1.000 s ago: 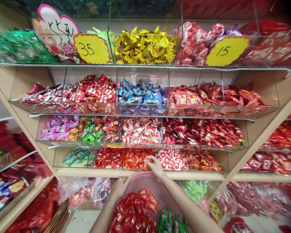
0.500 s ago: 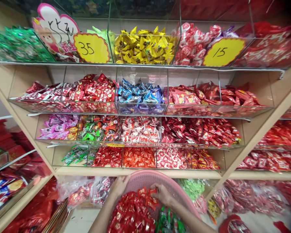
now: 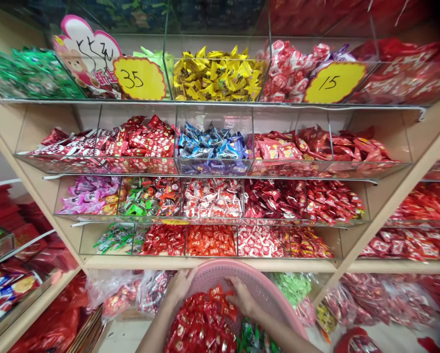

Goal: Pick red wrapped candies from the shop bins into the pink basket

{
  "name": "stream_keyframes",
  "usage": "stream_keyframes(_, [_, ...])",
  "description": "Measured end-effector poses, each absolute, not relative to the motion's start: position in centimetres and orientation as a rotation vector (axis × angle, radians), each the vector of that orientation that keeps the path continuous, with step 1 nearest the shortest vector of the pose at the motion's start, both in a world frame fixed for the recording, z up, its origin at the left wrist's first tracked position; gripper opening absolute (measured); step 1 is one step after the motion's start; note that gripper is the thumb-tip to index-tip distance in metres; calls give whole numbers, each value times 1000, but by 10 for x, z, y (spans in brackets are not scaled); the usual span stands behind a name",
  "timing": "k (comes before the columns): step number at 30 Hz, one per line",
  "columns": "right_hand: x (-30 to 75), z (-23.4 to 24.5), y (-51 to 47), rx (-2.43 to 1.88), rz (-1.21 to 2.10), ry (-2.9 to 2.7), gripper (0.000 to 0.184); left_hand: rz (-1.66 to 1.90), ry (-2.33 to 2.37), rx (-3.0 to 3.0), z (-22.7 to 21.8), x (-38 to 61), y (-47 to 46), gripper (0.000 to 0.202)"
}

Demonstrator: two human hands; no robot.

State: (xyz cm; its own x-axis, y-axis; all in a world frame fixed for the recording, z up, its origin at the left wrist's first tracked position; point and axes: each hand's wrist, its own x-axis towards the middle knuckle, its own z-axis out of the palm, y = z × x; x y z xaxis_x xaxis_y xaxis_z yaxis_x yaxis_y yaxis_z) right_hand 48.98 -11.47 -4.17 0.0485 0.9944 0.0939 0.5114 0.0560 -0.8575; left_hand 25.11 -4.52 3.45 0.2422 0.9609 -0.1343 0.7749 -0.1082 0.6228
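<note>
A pink plastic basket (image 3: pixel 220 271) sits low in front of me, heaped with red candy packets (image 3: pixel 201 326) and some green ones (image 3: pixel 253 340). My left hand (image 3: pixel 181 286) grips the basket's left rim, fingers curled over it. Inside the basket, my right hand (image 3: pixel 242 295) rests on the red packets with its fingers curled down among them; whether it holds one I cannot make out. Just above the basket is a clear bin of orange-red candies (image 3: pixel 210 240) on the lowest shelf.
A wooden shelf unit (image 3: pixel 389 206) holds tiers of clear acrylic bins with red, blue, yellow, green and pink wrapped sweets. Yellow price tags read 35 (image 3: pixel 139 77) and 15 (image 3: pixel 333 82). Bags of sweets lie under the bottom shelf; red boxes stand at the left.
My right hand left the orange-red candy bin on the lowest shelf and dropped into the basket onto the red packets. My left hand stayed on the rim.
</note>
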Motion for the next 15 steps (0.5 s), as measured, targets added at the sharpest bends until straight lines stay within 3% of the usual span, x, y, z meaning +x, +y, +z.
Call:
stream_keyframes(5, [495, -37, -112, -1496, 798, -1472, 39, 380, 1608, 1907, 34, 251, -46, 65])
stream_keyframes(8, [497, -39, -108, -1516, 972, -1284, 27, 370, 1602, 1906, 34, 251, -46, 65])
stream_keyframes(11, [495, -41, -107, -1506, 1171, -1109, 27, 405, 1566, 1925, 33, 251, -44, 64])
stream_keyframes(15, [488, -43, -108, -1568, 1140, -1005, 25, 418, 1545, 1933, 33, 251, -44, 64])
